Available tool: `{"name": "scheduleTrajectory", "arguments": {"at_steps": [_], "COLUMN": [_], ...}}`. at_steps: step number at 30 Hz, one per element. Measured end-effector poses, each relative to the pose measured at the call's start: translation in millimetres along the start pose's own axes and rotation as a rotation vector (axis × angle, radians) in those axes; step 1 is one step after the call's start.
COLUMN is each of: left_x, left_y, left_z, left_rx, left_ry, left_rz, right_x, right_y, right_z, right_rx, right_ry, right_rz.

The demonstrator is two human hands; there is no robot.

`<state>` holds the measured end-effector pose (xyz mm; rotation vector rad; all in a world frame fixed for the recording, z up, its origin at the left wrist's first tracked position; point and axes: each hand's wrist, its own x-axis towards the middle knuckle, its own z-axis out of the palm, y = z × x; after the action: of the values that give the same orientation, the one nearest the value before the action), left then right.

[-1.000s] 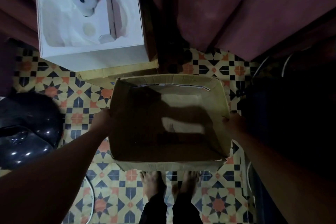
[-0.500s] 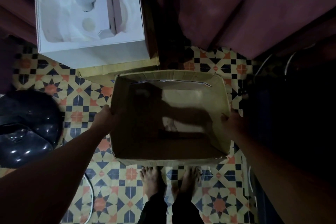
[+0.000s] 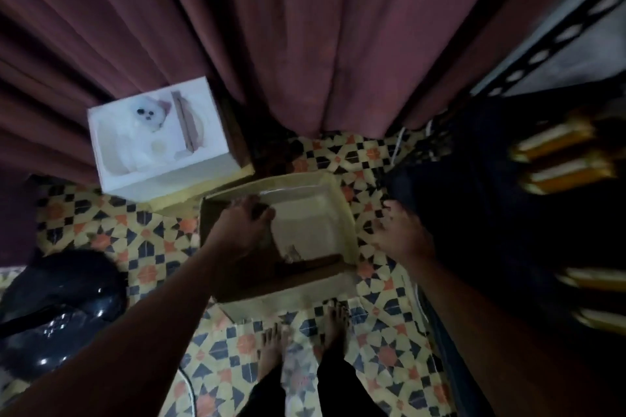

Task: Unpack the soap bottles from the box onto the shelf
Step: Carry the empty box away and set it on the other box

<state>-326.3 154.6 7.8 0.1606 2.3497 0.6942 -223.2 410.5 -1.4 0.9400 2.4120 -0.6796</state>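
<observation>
The box (image 3: 349, 227) sits on the floor (image 3: 101, 223), open, with no bottles visible inside. It is judged light, with walls that flex, so take it by opposite rims. The left hand (image 3: 244, 230) is over the left wall with fingers curled; whether it clasps the rim cannot be told. The right hand (image 3: 403, 237), spread and empty, is just outside the right wall. Beyond that hand, blurred amber soap bottles (image 3: 559, 142) sit on the shelf (image 3: 474, 213). They are likely smooth, so grasp them around the body.

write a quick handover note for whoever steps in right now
Left hand: over the left part of the box, fingers bent, nothing seen in it.
Right hand: spread open just right of the box, holding nothing.
Box: open on the tiled floor, no bottles visible inside.
Soap bottles: amber, blurred, on the dark shelf at right.
Left to do: probably nothing to unpack; check the box's shadowed near side.
</observation>
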Motion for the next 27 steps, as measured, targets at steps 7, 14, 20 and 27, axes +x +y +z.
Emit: {"name": "scheduleTrajectory", "arguments": {"at_steps": [7, 14, 20, 27], "left_x": [-96, -223, -371, -584], "left_y": [171, 260, 316, 301], "left_z": [-22, 43, 142, 272], "left_rx": [0.077, 0.347, 0.599, 0.923], "left_ry": [-0.168, -0.475, -0.741, -1.004], "left_rz": [0.317, 0.705, 1.036, 1.448], "right_x": [-154, -338, -489, -678], "right_y": [39, 110, 192, 266], "right_z": [-103, -109, -72, 22], "right_rx": [0.302, 0.469, 0.606, 0.798], "right_ry": [0.196, 0.438, 0.652, 0.883], "right_rz": [0.087, 0.304, 0.702, 1.171]}}
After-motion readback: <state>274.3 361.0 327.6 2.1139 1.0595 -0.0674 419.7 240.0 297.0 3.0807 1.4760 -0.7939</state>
